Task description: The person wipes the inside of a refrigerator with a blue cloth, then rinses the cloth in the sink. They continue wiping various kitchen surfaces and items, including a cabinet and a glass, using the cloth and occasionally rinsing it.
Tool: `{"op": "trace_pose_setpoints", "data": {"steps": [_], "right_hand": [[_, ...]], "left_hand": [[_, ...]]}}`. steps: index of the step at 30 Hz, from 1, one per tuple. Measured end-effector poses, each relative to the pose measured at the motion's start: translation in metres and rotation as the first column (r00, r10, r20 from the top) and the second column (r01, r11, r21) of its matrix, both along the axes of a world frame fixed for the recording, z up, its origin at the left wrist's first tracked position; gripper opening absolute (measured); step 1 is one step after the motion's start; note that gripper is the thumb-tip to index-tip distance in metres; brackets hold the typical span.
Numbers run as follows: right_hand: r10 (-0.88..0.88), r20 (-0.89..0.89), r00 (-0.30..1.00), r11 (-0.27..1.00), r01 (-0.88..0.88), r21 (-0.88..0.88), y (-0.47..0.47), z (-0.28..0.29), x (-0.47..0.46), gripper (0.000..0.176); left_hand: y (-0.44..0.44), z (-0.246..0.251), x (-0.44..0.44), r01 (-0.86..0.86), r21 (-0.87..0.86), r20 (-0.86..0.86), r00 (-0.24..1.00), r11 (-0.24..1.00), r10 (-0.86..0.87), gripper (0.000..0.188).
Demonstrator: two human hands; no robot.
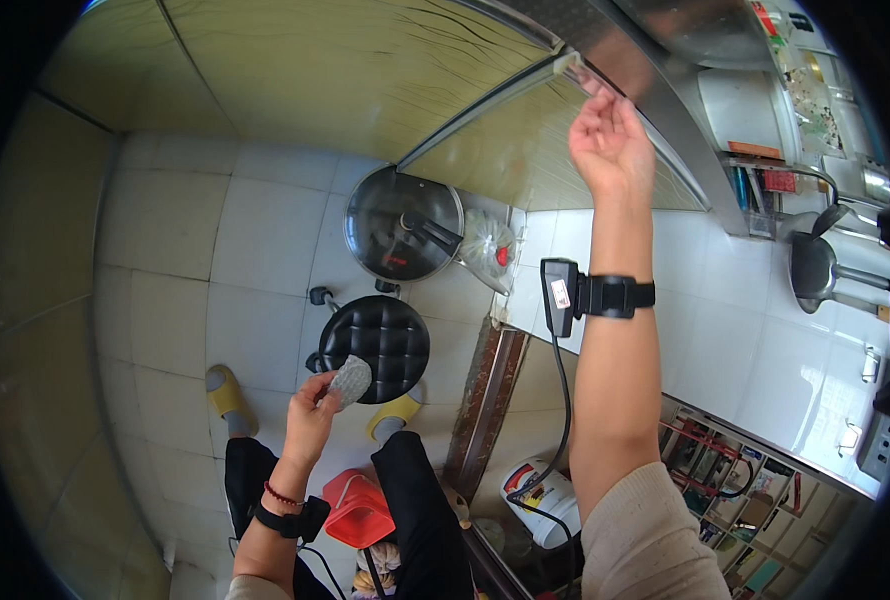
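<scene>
My left hand (pixel 312 409) pinches a grey, textured pad or cloth (pixel 352 381) between thumb and fingers. The pad hangs above the round black cushioned stool (pixel 376 337), overlapping its near edge from my viewpoint. My right hand (pixel 611 142) is raised far forward, palm side towards me, with fingers partly curled. Its fingertips are at the metal-trimmed edge (pixel 670 154) beside a yellowish patterned panel (pixel 550 142). The fingertips are blurred against that edge, so whether they grip anything is hidden.
A glass-lidded pan (pixel 385 217) stands on the floor beyond the stool, beside a plastic bag (pixel 486 240). A red plastic bin (pixel 359 510) and a white bucket (pixel 542 510) are near my legs. Ladles (pixel 812 270) hang at right. A cable (pixel 563 405) trails from my right wrist device.
</scene>
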State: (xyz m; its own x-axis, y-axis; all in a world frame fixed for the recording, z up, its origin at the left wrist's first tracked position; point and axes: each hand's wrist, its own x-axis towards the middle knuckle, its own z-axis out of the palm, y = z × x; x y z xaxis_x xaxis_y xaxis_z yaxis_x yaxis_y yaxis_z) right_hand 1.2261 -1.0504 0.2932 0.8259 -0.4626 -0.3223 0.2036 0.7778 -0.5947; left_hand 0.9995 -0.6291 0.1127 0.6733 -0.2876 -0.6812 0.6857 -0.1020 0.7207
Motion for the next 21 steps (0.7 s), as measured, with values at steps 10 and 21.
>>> {"op": "trace_pose_setpoints", "data": {"steps": [10, 21], "right_hand": [[-0.17, -0.185, 0.968, 0.895, 0.073, -0.44, -0.012, -0.011, -0.016, 0.023], [-0.179, -0.903, 0.391, -0.228, -0.909, -0.348, -0.008, -0.308, -0.105, 0.071]], "left_hand": [[-0.011, -0.031, -0.014, 0.046, -0.002, -0.012, 0.999, 0.999, -0.046, 0.029], [0.033, -0.058, -0.052, 0.053, 0.006, -0.185, 0.981, 0.999, -0.051, 0.027]]}}
